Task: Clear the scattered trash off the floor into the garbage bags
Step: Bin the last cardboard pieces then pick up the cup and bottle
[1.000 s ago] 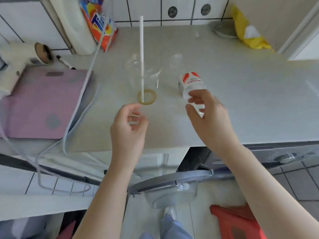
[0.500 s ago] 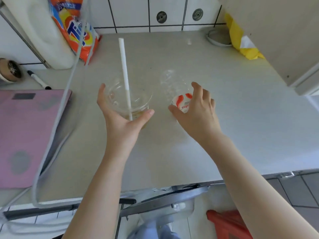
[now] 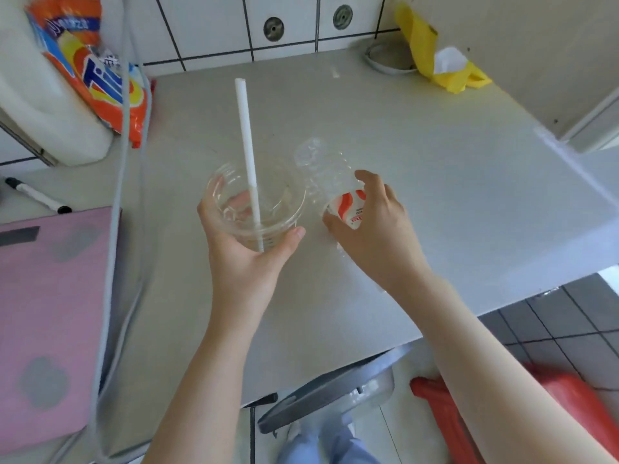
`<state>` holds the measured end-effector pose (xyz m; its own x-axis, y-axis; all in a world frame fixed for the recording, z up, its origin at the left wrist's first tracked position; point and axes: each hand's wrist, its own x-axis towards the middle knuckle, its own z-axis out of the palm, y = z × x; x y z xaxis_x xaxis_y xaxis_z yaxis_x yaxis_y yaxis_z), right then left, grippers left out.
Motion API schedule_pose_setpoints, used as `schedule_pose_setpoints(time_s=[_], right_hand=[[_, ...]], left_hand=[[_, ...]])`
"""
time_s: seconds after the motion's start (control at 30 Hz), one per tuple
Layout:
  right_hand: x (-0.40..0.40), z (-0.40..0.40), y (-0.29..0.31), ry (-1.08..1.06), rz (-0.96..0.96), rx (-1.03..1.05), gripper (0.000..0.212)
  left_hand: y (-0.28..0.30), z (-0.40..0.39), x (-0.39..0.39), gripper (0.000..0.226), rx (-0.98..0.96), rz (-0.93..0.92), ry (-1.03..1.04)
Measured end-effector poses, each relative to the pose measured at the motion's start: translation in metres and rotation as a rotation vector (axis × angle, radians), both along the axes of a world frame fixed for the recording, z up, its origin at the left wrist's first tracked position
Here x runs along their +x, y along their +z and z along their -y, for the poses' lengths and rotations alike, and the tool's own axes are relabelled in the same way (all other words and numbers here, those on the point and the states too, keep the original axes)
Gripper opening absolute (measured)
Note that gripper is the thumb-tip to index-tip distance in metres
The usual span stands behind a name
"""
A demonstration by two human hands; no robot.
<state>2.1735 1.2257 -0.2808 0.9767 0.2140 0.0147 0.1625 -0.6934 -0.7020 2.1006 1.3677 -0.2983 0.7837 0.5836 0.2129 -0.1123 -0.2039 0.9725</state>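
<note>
The left hand point(image 3: 244, 249) wraps the clear plastic cup point(image 3: 256, 199) standing on the table point(image 3: 435, 182), straw point(image 3: 248, 155) inside; the right hand point(image 3: 371, 229) grips the crumpled bottle point(image 3: 335, 189) beside it. Both are judged light, thin-walled and easily crushed; grip the cup low on its wall, the bottle at its labelled band.

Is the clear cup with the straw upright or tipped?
Upright: the clear cup shows its open rim from above, straw standing inside, left hand gripping it.
</note>
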Motion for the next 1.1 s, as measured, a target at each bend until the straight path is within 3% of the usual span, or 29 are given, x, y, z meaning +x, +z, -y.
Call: schedule_pose_setpoints(time_s=[0.43, 0.73, 0.93, 1.1], right_hand=[[-0.113, 0.099, 0.015, -0.399, 0.112, 0.086, 0.064], [-0.211, 0.2, 0.003, -0.716, 0.085, 0.041, 0.064], [-0.289, 0.272, -0.013, -0.913, 0.059, 0.064, 0.064], [-0.362, 0.344, -0.03, -1.01, 0.039, 0.065, 0.067]], left_hand=[[0.021, 0.074, -0.025, 0.097, 0.017, 0.007, -0.514], [0.013, 0.185, -0.063, 0.097, 0.072, -0.048, -0.888], [-0.004, 0.274, -0.112, 0.083, 0.102, -0.107, -1.066], [-0.041, 0.355, -0.161, 0.094, 0.085, -0.226, -1.156]])
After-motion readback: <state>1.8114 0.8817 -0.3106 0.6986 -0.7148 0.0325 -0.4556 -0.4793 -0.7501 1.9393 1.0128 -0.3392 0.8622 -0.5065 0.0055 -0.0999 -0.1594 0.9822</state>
